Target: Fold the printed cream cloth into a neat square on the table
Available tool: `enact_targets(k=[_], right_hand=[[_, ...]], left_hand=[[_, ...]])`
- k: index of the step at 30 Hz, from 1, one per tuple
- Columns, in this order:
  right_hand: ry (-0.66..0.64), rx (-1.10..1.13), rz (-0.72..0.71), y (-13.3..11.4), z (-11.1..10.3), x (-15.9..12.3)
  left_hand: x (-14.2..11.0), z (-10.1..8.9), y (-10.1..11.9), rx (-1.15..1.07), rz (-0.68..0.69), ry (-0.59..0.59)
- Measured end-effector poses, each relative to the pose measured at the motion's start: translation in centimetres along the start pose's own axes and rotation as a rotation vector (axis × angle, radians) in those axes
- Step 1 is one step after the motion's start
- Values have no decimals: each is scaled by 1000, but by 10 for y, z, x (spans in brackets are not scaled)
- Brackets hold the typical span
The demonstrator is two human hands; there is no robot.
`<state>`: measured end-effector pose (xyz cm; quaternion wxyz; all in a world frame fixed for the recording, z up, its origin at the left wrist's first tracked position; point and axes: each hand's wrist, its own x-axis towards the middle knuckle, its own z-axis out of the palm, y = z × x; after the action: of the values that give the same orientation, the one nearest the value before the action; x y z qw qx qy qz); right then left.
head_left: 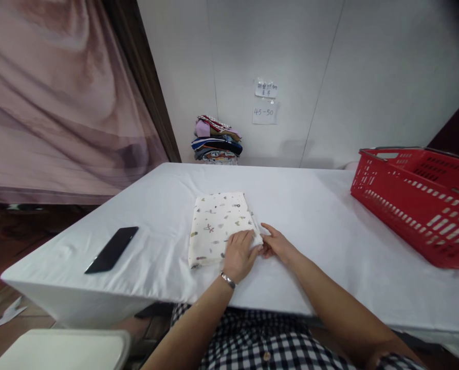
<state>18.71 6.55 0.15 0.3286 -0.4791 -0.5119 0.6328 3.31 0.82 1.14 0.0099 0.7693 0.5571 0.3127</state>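
A folded white cloth (216, 221) printed with small plants and figures lies flat on the white-covered table in front of me. My left hand (240, 254), with a silver bracelet at the wrist, rests flat on the cloth's near right part, fingers stretched out. At the cloth's near right corner, my right hand (274, 243) has its fingers curled in and closed on the edge. Part of that corner is hidden behind the fingers.
A black phone (112, 250) lies on the table (310, 205) at left. To the right stands a red plastic basket (414, 205). Behind the far edge rises a pile of folded fabrics (217, 141) by the wall, and a white stool (63, 349) is at lower left.
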Motion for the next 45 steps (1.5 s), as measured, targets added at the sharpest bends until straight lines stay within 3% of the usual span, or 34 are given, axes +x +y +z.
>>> enact_targets(k=[4, 7, 13, 19, 26, 32, 35, 39, 45], right_hand=[[206, -411, -287, 0, -4, 2], [185, -514, -410, 0, -5, 2], [81, -431, -341, 5, 3, 2], [129, -442, -283, 7, 8, 2], [151, -465, -339, 8, 13, 2], [204, -366, -389, 6, 18, 2], [196, -442, -373, 9, 17, 3], [149, -551, -334, 5, 14, 6], [74, -664, -252, -24, 19, 38]], left_hand=[[0, -17, -9, 7, -40, 81], [-4, -37, -27, 73, -156, 146], [-30, -65, -77, 203, -477, 242], [-48, -60, -94, -10, -634, 179], [-47, -52, -99, -18, -624, 209], [-48, -49, -104, -15, -659, 151], [-49, -49, -107, -47, -675, 158], [-40, -53, -118, -162, -708, 215], [2, -64, -144, -375, -883, 193]])
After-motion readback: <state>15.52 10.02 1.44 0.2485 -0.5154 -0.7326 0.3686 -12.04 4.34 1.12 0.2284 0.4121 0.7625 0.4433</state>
